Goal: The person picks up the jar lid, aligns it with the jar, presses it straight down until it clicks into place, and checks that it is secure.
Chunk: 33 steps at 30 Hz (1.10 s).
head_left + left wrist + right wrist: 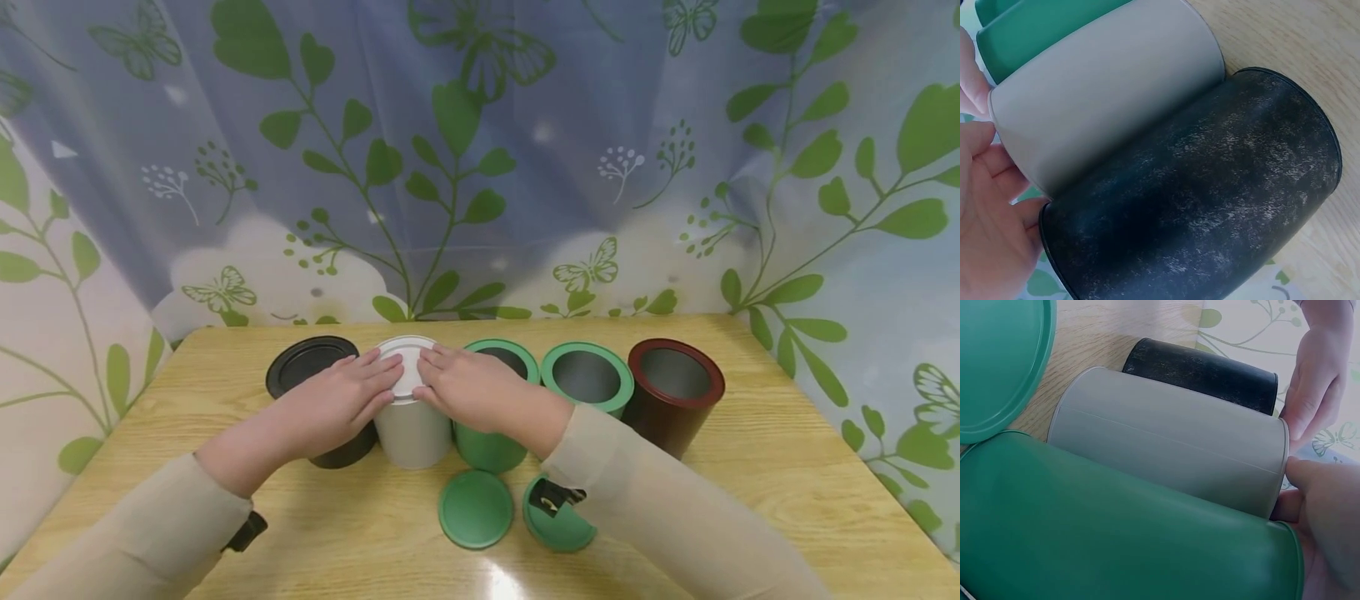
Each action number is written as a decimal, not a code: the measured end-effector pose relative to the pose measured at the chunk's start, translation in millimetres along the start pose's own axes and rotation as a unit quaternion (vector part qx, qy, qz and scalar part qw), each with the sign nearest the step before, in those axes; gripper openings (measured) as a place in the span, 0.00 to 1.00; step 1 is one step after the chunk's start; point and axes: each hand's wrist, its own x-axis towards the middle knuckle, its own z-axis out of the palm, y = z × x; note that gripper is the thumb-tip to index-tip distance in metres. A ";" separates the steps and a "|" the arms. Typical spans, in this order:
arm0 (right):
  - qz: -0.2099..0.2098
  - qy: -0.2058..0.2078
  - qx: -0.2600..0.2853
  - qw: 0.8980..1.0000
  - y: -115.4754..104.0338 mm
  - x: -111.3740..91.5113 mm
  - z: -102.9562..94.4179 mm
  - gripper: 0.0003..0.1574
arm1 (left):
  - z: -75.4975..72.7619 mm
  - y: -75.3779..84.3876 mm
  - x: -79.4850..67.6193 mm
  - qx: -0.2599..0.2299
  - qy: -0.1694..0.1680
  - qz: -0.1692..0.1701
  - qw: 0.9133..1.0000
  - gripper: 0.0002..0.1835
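Observation:
Both hands lie on top of a white canister [414, 440] that has its white lid [408, 379] on. My left hand [333, 406] reaches in from the left with its fingers extended over the lid. From the other side my right hand [480, 389] rests its fingers on the lid, thumb near the front rim. In the left wrist view the left hand [991, 219] is at the top rim of the white canister, beside the black canister [1191, 194]. The right hand [1332, 506] appears at that same rim in the right wrist view, next to a green canister [1129, 531].
A second green canister [624, 385] and a dark red canister [663, 429] stand uncovered to the right in the row. Two green lids [476, 510] lie on the wooden table [360, 533] in front, one partly under the right sleeve. A leaf-patterned curtain [540, 183] hangs behind.

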 end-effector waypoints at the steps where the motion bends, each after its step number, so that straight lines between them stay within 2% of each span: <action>1: 0.001 -0.001 0.000 1.000 0.0 0.1 -0.1 0.34 | -0.3 0.7 0.5 0.000 0.000 -0.002 1.000 0.23; 8: 0.004 -0.002 0.000 1.000 0.1 0.5 0.0 0.33 | -2.4 3.2 5.5 0.010 0.011 -0.015 1.000 0.20; 19: 0.016 -0.014 0.007 1.000 -1.4 0.2 -1.9 0.33 | -8.7 2.6 10.5 -0.021 -0.031 -0.027 0.999 0.17; 27: 0.024 -0.030 0.008 0.999 -3.2 0.2 -5.6 0.34 | -10.6 1.5 15.1 -0.077 -0.058 -0.031 0.995 0.10; 33: 0.025 -0.045 0.004 0.999 -5.2 1.6 -8.0 0.34 | -9.1 -0.9 16.3 -0.092 -0.060 -0.034 0.993 0.09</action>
